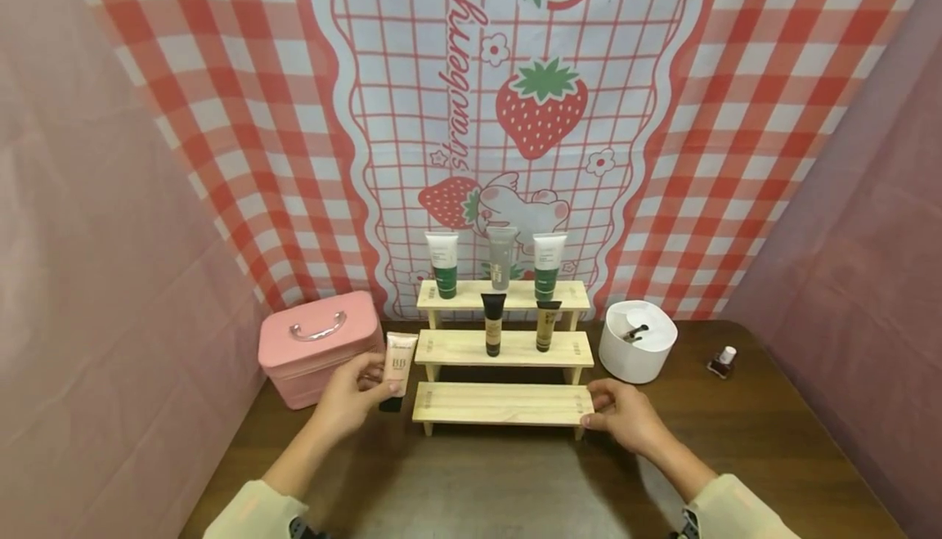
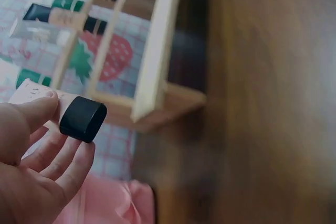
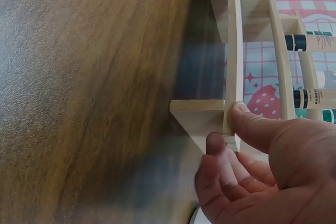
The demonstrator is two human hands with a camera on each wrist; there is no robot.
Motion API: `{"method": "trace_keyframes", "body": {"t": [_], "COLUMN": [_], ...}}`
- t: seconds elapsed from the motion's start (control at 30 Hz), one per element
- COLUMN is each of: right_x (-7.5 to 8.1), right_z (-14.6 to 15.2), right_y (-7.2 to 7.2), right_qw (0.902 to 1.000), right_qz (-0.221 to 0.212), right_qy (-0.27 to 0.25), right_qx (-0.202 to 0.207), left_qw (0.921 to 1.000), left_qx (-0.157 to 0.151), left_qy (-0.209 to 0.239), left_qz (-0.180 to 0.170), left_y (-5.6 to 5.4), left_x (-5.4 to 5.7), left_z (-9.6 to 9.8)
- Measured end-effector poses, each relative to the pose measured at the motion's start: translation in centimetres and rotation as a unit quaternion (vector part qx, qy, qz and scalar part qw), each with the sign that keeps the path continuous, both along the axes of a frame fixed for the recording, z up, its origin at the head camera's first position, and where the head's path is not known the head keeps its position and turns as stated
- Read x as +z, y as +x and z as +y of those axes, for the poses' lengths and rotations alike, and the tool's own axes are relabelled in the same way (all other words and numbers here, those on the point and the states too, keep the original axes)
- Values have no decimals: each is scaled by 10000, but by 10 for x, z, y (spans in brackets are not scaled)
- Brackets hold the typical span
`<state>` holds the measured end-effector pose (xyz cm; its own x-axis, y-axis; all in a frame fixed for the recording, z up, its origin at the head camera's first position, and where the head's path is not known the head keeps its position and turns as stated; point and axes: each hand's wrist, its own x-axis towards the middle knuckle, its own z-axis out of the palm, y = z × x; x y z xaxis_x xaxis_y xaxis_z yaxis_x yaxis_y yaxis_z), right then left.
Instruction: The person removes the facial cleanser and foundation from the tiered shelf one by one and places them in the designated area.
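Note:
My left hand (image 1: 352, 392) pinches a pale pink BB cream tube (image 1: 398, 363), black cap down, just left of the three-step wooden display rack (image 1: 508, 404). In the left wrist view, thumb and fingers lie on either side of the tube, its black cap (image 2: 84, 119) sticking out. At the rack's lowest step, my right hand (image 1: 625, 416) grips the right end; the right wrist view has the thumb pressed on the board (image 3: 234, 66). Two tubes stand on the middle step, a black-capped one (image 1: 493, 325) and a gold-brown one (image 1: 545, 326). The lowest step bears nothing.
Three tubes stand on the top step: two white-and-green ones (image 1: 443, 265) (image 1: 548, 267) and a grey one (image 1: 501, 259). A pink case (image 1: 320, 343) is at left. At right are a white container (image 1: 637, 359) and a small dark bottle (image 1: 721, 361).

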<state>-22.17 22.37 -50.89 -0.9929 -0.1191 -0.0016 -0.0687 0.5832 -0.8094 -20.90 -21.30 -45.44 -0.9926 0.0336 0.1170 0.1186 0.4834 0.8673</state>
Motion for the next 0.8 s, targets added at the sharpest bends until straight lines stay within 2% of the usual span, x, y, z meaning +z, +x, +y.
{"method": "trace_keyframes", "body": {"t": [0.17,0.33,0.43,0.57,0.8], "right_x": [4,8,7,6,7], "right_z": [2,3,3,2,2], "right_y": [-2,-3,-3,-3,-3], "right_qw": [9999,9994,9996,9997,9996], "right_qz": [-61,-48,-79,-37,8], "right_qy": [6,-43,5,115,179], "right_qx": [143,339,285,231,224], "left_qw": [9985,9950,9916,9887,9885], "left_qx": [180,159,65,5,-25], "left_qy": [77,-332,-551,-686,-728], "left_qz": [-509,-929,-1169,-1329,-1322], "left_y": [16,30,37,42,44], "left_x": [-21,-40,-47,-53,-57], "left_z": [-23,-38,-44,-48,-45]}}
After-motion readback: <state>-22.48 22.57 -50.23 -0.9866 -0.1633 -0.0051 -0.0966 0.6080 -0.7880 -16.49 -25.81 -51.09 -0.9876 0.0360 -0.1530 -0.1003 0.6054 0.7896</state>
